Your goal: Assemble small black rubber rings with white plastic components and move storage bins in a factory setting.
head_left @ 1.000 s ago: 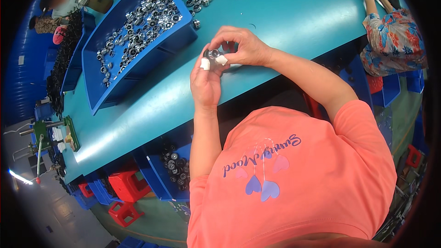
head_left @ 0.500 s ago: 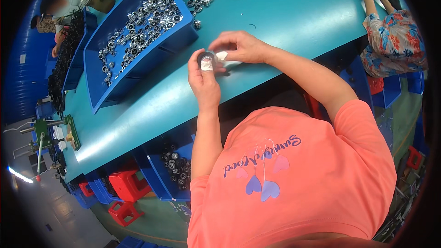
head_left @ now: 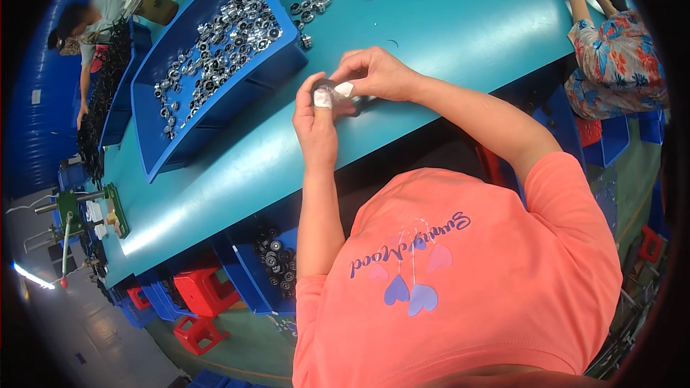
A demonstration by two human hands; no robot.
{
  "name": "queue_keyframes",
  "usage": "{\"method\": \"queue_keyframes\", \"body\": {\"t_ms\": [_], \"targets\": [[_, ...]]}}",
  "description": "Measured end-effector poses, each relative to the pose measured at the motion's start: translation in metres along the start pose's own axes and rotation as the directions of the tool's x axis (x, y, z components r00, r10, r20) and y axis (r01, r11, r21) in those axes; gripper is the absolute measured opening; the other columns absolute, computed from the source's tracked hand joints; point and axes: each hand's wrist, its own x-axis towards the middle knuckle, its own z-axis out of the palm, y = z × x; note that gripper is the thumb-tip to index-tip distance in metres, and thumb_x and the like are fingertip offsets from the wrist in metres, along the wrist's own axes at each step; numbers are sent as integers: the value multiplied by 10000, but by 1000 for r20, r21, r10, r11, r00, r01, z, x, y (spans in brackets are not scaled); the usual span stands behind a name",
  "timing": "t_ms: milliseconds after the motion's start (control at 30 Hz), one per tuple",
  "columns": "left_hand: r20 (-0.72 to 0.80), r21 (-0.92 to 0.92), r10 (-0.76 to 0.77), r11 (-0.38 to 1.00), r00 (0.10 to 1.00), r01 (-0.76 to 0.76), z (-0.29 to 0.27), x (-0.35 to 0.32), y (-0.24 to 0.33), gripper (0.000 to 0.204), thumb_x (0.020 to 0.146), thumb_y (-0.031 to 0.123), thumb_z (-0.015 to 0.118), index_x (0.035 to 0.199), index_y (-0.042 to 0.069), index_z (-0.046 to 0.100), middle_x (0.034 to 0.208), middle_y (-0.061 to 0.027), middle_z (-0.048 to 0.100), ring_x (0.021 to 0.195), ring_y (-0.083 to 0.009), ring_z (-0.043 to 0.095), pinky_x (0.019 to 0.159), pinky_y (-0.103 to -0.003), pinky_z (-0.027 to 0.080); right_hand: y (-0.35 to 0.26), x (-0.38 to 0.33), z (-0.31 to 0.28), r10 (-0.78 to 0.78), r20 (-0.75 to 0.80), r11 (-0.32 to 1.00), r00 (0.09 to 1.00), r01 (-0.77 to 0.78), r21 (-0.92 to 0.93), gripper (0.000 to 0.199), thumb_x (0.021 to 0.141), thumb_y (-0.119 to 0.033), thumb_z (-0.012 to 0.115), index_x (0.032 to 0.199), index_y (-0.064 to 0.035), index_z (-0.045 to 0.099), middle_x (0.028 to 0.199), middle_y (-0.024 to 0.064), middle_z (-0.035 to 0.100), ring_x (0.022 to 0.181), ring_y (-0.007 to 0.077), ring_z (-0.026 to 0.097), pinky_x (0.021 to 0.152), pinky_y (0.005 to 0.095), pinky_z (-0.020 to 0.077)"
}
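A teal worktop (head_left: 460, 21) fills the view, one blue bin (head_left: 215, 111) of small metal rings at ten o'clock. Just past centre, toward twelve o'clock, the left hand (head_left: 316, 126) and right hand (head_left: 377, 72) pinch one small ring part (head_left: 332, 92) between taped fingertips, both grips closed on it. It looks like fitting or checking; next probably calls for a steady twist. Two co-workers sit at the edges.

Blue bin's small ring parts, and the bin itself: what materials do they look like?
The small silvery ring parts look like bare metal: bright, mirror-like glints, some with dark centres that may be rubber or just holes. The blue open-fronted bin looks like moulded plastic: uniform colour, smooth semi-gloss walls, thick rounded rim. The teal tabletop under it has a soft sheen; painted or laminated, unclear.
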Motion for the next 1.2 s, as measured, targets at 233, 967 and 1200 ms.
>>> {"method": "queue_keyframes", "body": {"t_ms": [233, 967, 1200], "targets": [[-98, 175, 22, 985, 995, -4, 4, 1, 4, 267, 1009, 113, 582, 1257, 14, 587, 932, -83, 656, 616, -120, 601, 545, -269, 557, 8, 0, -1, -163, 11, 984, 987, 163, -76, 283, 794, -101, 763, 1075, -77, 780, 938, 36, 672, 871, 140, 637, 768, 280, 514], [39, 314, -74, 948, 997, 58, 11, 1, 11, 542, 942, 46, 639, 1456, 93, 471, 1153, -59, 648, 871, -106, 617, 609, -230, 499, 1, 7, -5, 191, 50, 968, 980, -197, 156, 295, 847, -197, 726, 1080, -18, 707, 946, 50, 714, 823, 123, 660, 672, 265, 540], [32, 452, 45, 891, 998, -55, 12, 0, -1, 524, 912, 1, 636, 1417, 79, 520, 1006, -42, 665, 741, -72, 594, 550, -206, 472, 8, 8, -8, 195, 48, 946, 980, -201, 254, 242, 855, -149, 722, 1041, 2, 692, 932, 65, 709, 796, 120, 662, 690, 257, 551]]}}
